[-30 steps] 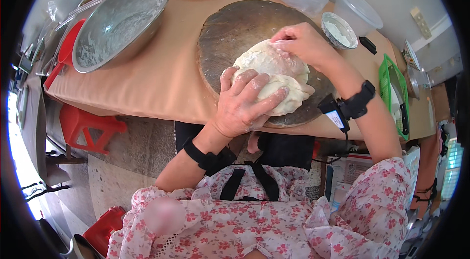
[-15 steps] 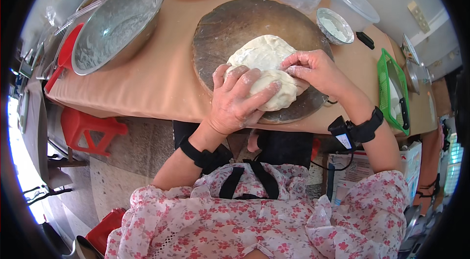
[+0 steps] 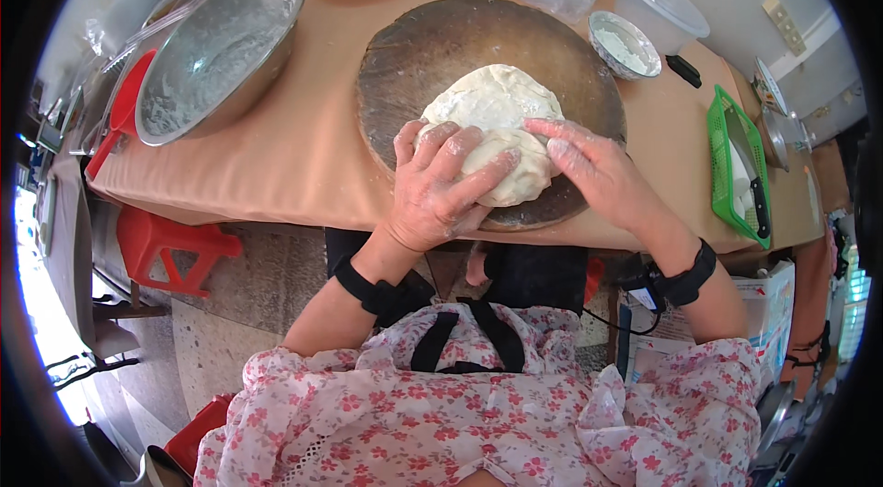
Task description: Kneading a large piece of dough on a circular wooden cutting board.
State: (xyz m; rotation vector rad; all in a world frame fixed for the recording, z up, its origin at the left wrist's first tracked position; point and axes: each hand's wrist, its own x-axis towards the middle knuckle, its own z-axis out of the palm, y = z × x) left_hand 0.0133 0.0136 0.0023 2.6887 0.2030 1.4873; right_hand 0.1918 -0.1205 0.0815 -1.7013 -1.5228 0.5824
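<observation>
Both hands lay spread on the dough [image 3: 497, 114], neither closed around it: the left hand [image 3: 440, 188] pressed flat with splayed fingers over the near fold, and the right hand [image 3: 593, 170] rested open-palmed against its right flank, fingertips on top. No real grip was formed; the hands were open and pushing rather than clasping.

Largest in view, the desk [image 3: 303, 156] under a tan cloth carried everything. On it the round wooden board [image 3: 432, 55] held the dough, which sat toward the board's near right part. To the left stood a big metal mixing bowl [image 3: 216, 50] dusted with flour. At the right edge lay a green basket [image 3: 736, 170]. Far right of the board stood a small bowl of flour [image 3: 624, 44], just beside the board's rim.

Judging by its folded, sagging shape, the dough looked soft, heavy for its bulk and somewhat tacky, since flour clung to the fingers. It would likely stretch if lifted by one edge, so taking it from beneath with both palms seemed soundest.
</observation>
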